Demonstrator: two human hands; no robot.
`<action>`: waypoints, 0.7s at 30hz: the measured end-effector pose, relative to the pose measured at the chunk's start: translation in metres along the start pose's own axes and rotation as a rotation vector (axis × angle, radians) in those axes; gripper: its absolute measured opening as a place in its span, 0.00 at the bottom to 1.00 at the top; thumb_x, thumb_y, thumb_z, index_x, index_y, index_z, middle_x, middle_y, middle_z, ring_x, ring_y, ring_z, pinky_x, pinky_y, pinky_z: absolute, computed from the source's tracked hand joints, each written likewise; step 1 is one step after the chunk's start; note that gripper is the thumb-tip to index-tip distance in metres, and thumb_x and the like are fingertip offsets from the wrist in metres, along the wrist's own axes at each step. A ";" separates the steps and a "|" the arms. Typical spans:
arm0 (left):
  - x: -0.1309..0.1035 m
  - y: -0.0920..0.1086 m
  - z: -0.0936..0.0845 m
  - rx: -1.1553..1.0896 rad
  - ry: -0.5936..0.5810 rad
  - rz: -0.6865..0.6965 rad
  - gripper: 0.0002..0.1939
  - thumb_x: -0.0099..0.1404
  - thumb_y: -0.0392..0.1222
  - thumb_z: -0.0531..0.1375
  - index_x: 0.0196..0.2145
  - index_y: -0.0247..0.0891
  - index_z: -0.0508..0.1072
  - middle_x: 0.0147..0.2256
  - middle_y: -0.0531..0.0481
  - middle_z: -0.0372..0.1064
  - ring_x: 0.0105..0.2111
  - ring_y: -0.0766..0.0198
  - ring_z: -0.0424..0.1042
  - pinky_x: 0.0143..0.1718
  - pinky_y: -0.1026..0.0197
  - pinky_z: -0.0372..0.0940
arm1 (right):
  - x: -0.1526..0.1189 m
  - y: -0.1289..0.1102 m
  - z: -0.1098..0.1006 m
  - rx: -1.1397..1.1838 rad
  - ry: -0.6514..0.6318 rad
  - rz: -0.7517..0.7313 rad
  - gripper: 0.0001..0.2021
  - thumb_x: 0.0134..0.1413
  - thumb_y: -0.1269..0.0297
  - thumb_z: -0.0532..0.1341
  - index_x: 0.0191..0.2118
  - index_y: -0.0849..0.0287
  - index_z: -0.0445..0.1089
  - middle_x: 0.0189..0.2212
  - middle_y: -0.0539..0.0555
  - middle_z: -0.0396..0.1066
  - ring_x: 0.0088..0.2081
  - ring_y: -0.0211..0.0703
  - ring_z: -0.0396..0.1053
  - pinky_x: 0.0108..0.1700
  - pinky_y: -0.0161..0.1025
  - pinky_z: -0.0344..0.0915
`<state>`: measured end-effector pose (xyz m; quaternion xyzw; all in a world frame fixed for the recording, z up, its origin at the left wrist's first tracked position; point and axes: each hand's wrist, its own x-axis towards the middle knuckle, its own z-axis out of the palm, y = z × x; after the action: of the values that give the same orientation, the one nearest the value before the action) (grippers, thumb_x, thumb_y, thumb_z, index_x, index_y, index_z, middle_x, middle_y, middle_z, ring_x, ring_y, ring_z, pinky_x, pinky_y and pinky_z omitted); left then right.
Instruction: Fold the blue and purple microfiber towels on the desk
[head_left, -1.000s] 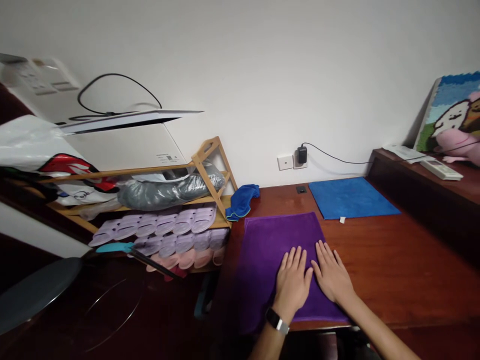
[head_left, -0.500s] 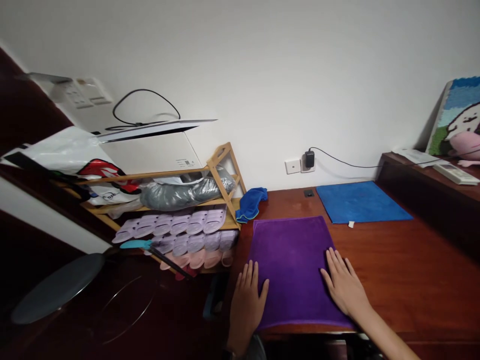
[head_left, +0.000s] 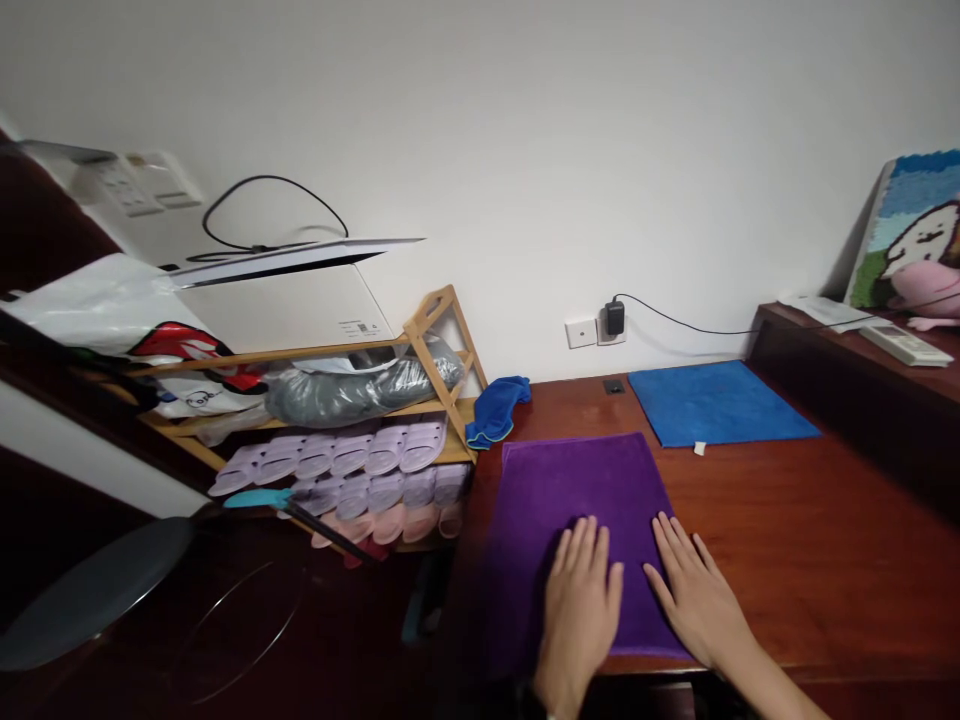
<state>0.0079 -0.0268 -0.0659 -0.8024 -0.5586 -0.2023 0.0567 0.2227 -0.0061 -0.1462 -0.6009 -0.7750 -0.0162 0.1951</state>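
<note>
A purple cloth (head_left: 577,480) lies spread on the reddish-brown wooden desk (head_left: 795,540), its near edge close to the desk's front. My left hand (head_left: 581,590) rests flat on the cloth's near middle, fingers stretched away from me and holding nothing. On the cloth's right edge lies my right hand (head_left: 694,585), palm down, with the thumb spread from the fingers. Farther back on the desk is a flat blue cloth (head_left: 724,403) with a small white tag. A crumpled blue cloth (head_left: 498,410) sits at the desk's back left corner.
Left of the desk stands a wooden rack (head_left: 442,365) with lilac and pink slippers (head_left: 375,450), a grey plastic-wrapped bundle (head_left: 360,390) and a white box (head_left: 300,310). A black charger (head_left: 615,318) is plugged into the wall. A raised ledge (head_left: 817,340) borders the right.
My left hand has moved right, from the cloth's left edge onto its middle. My right hand stays at the right edge, shifted slightly nearer. The view has turned a little.
</note>
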 end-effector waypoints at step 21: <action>-0.072 -0.100 0.005 0.261 0.110 -0.297 0.31 0.77 0.54 0.50 0.68 0.31 0.64 0.67 0.32 0.63 0.68 0.45 0.62 0.65 0.40 0.64 | -0.033 0.008 -0.014 -0.083 0.025 -0.072 0.34 0.74 0.46 0.45 0.77 0.55 0.40 0.74 0.52 0.50 0.74 0.52 0.50 0.71 0.56 0.52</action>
<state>-0.1042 -0.0508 -0.1123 -0.6848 -0.6883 -0.1777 0.1602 0.2404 -0.0379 -0.1459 -0.5800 -0.7922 -0.0630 0.1790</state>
